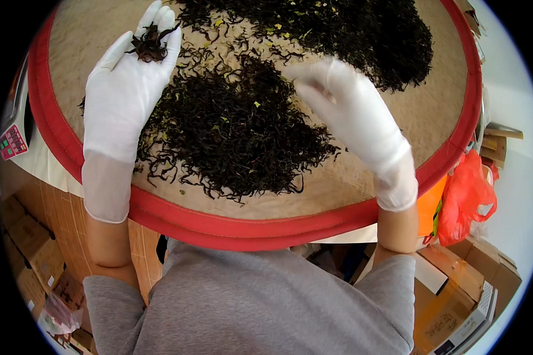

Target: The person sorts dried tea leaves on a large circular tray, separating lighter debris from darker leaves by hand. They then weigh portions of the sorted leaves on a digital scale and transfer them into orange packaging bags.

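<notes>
My left hand, in a white glove, is turned palm up at the upper left with its fingers stretched out. A small clump of dark dried tea leaves lies across its fingers. My right hand, also gloved in white, hovers by the right side of the near tea pile. Its fingers curl in toward the thumb, and their tips are blurred. Whether anything is between them is too unclear to make out. Some yellowish-green bits are scattered among the dark, twisted leaves.
A round tray with a red rim carries the tea. Toward its far side is a larger tea pile. A red plastic bag hangs at the right. Cardboard boxes stand at the lower right, and more boxes at the lower left.
</notes>
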